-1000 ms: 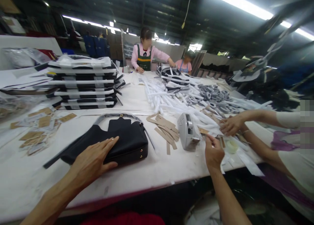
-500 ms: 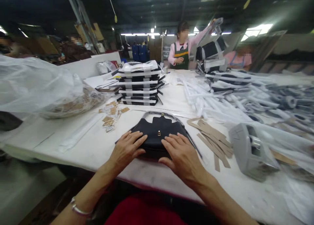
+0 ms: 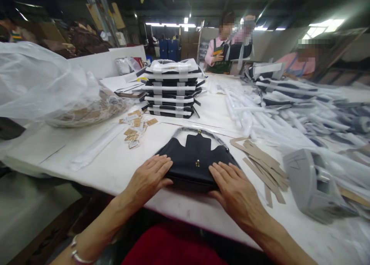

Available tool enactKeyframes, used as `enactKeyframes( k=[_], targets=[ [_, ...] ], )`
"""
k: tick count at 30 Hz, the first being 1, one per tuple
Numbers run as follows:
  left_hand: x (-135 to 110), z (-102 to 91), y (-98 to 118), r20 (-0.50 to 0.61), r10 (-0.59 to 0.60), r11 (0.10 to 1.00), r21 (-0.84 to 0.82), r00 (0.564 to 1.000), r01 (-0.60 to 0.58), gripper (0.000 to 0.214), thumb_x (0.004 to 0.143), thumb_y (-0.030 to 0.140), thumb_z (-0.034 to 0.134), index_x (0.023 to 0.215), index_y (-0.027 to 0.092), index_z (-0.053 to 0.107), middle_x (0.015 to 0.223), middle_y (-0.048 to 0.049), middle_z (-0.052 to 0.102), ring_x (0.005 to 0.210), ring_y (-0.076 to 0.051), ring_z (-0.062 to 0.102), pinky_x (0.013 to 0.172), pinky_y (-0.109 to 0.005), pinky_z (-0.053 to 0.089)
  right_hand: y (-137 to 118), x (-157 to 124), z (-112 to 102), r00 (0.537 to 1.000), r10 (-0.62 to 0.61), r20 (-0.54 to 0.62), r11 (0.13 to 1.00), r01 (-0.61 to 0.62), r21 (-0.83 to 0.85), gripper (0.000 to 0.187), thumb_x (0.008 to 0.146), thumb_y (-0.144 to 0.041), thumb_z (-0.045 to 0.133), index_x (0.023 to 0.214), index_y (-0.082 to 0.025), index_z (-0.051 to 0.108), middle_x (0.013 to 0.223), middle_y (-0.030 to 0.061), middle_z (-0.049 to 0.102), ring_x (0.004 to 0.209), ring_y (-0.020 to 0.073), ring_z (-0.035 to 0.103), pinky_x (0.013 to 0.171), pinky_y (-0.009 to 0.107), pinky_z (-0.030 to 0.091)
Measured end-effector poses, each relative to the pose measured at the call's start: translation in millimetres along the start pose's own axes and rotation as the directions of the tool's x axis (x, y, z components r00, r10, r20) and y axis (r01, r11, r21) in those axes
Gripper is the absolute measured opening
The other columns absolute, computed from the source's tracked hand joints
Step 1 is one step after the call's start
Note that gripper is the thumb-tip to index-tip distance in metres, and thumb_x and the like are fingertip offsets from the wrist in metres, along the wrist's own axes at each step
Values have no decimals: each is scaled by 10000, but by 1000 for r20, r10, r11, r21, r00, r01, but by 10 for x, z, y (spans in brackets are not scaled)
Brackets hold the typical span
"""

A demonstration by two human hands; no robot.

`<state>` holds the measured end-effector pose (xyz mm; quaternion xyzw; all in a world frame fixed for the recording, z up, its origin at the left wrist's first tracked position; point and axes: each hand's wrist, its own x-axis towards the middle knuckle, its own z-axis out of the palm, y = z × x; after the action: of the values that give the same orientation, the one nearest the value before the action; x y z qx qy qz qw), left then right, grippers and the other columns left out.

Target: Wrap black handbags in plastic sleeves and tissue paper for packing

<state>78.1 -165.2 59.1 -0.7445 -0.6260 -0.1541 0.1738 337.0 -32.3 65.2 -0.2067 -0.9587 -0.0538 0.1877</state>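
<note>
A black handbag (image 3: 187, 153) lies flat on the white table near its front edge, its curved handle in clear wrapping pointing away from me. A small gold clasp (image 3: 197, 163) shows at its middle, and the flap is folded back. My left hand (image 3: 152, 172) rests on the bag's near left corner with the fingers stretched out. On the near right corner lies my right hand (image 3: 234, 182), its fingers also extended and the thumb along the front edge. Both palms hide the bag's lower corners.
Behind the bag stands a stack of wrapped black bags (image 3: 173, 89). Small brown tags (image 3: 137, 123) lie to the left, beside a large plastic bag (image 3: 43, 83). Brown paper strips (image 3: 261, 164) and a grey tape dispenser (image 3: 306, 180) are on the right. A co-worker (image 3: 219, 51) handles a bag across the table.
My hands have moved slightly apart on the handbag, the right one toward its right corner. The view has shifted a little. The co-worker across the table has lowered a wrapped bag.
</note>
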Motion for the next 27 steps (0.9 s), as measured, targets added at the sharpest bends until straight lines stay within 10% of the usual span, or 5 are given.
enactKeyframes(
  k=[8, 14, 20, 27],
  targets=[
    [325, 449, -334, 296, -81, 996, 3, 952, 84, 359, 867, 530, 626, 831, 178, 570, 761, -22, 666, 727, -196, 639, 604, -267, 418, 177, 59, 198, 996, 65, 68, 994, -59, -88, 213, 821, -288, 752, 989, -176, 684, 931, 73, 743, 837, 249, 673, 749, 367, 451],
    [389, 199, -415, 419, 39, 995, -104, 907, 5, 377, 892, 551, 584, 785, 191, 553, 753, 0, 659, 707, -175, 631, 605, -259, 383, 66, 77, 62, 989, 83, 125, 994, -73, -78, 161, 750, -248, 808, 723, -235, 650, 669, -5, 648, 673, 226, 588, 620, 348, 345],
    [247, -194, 110, 381, 61, 994, -110, 923, -20, 343, 791, 465, 751, 891, 194, 564, 894, -40, 655, 827, -227, 625, 731, -333, 466, -147, -75, -2, 998, -8, 54, 1000, 7, 29, 204, 717, -49, 706, 835, -213, 683, 708, 4, 652, 676, 215, 569, 633, 355, 382],
    [122, 385, 454, 90, -74, 997, 29, 993, 72, 282, 909, 42, 438, 1121, 103, 614, 1116, -142, 712, 984, -232, 692, 800, -344, 573, -82, -15, 217, 998, -39, 51, 999, 39, 2, 355, 881, -67, 508, 1201, -130, 649, 1182, 100, 708, 1083, 274, 639, 955, 412, 450]
  ],
)
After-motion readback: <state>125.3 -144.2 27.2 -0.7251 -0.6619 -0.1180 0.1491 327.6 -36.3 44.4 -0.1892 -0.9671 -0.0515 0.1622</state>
